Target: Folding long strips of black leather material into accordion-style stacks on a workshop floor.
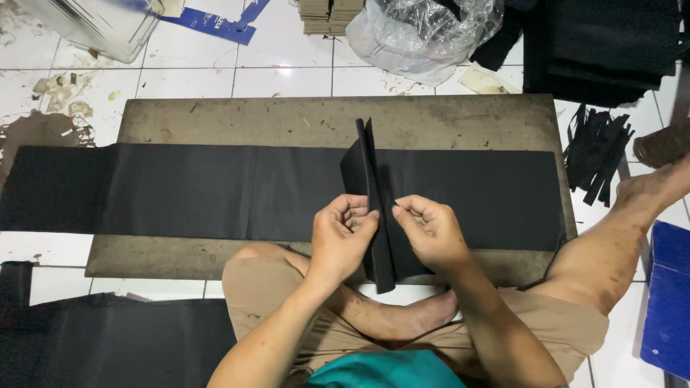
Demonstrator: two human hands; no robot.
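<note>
From the head view, the left hand [343, 233] and the right hand [429, 231] each pinch a fold of the black cloth strip [215, 190], both grips shut tight on it. The fold [370, 172] stands up between them. The long strip lies flat across a worn board [330, 118] on the white tile floor [280, 79].

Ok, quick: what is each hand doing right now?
Left hand: closed, pinching the folded black sheet.
Right hand: closed, pinching the same fold from the other side.
</note>
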